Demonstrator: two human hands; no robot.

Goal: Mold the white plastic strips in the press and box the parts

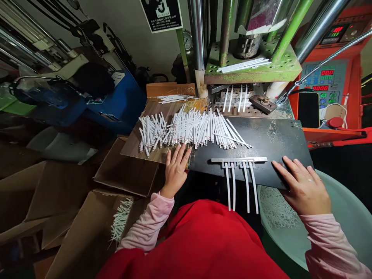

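My left hand (176, 166) lies flat and open on the bench edge, fingertips touching the near side of a big heap of white sticks (188, 130). My right hand (302, 186) rests open, fingers spread, on the right corner of a black plate (270, 135). Between the hands a metal bar (238, 159) holds several white strips (241, 186) that hang over the plate's front edge. Neither hand holds anything.
A green press (252, 62) stands behind, with white sticks on its table and in the mould below. At right is a red control panel (325, 77). A pale green basin (343, 217) sits under my right arm. Cardboard boxes (87, 217) lie at left, one with white sticks.
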